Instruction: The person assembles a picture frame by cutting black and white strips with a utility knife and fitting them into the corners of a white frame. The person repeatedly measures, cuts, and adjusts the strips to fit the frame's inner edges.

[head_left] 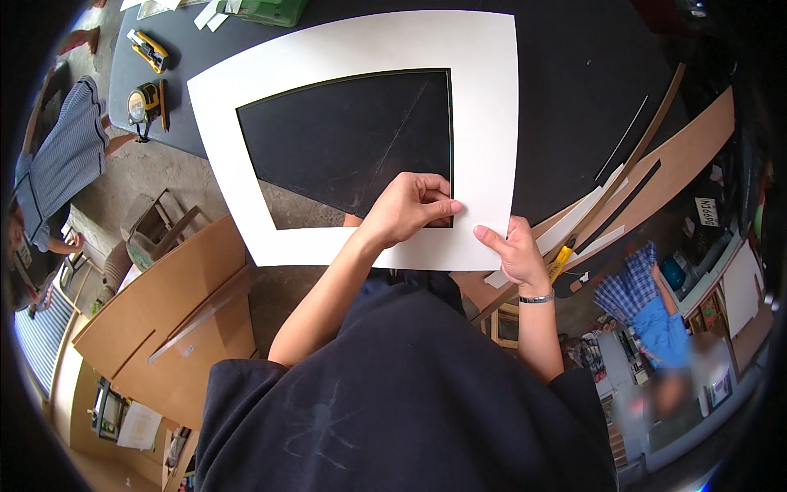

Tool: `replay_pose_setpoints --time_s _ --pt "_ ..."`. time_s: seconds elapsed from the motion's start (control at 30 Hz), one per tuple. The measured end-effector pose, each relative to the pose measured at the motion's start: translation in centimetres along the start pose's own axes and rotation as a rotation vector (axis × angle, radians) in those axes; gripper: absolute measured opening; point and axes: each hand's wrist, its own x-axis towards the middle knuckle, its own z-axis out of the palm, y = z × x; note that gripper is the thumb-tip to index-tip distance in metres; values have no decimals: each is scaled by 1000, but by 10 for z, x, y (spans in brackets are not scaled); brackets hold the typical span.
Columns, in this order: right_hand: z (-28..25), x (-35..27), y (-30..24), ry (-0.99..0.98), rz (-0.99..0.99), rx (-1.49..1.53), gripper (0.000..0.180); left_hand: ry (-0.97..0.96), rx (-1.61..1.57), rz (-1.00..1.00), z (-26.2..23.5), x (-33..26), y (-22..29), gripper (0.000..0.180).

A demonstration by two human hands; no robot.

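Observation:
A white picture mat with a rectangular window cut out of it is held up in front of me, over the near part of the dark table. My left hand is closed at the window's lower right inner corner, its thumb on the front face and its fingers reaching into the opening. At the mat's lower right outer corner, my right hand grips the edge, thumb in front and fingers mostly hidden behind. A metal band circles the right wrist. Close beside that hand lies a yellow utility knife.
Brown board, a thin wooden strip and white offcuts lie to the right. A tape measure and yellow cutter sit far left, near a green container. Cardboard leans at left. People are at both sides.

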Motion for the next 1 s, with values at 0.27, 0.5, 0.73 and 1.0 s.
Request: replay_pose_setpoints --time_s 0.27,0.5,0.73,1.0 --pt "-3 5 3 -8 -16 5 30 1 -48 0 -3 5 -4 15" --pt "0 2 0 -6 0 29 29 2 10 18 -2 5 -5 14" --pt "-1 2 1 -1 -4 16 29 7 -5 23 -3 4 -4 15" --pt "10 10 -10 110 -88 45 27 7 89 51 -3 4 -6 16"
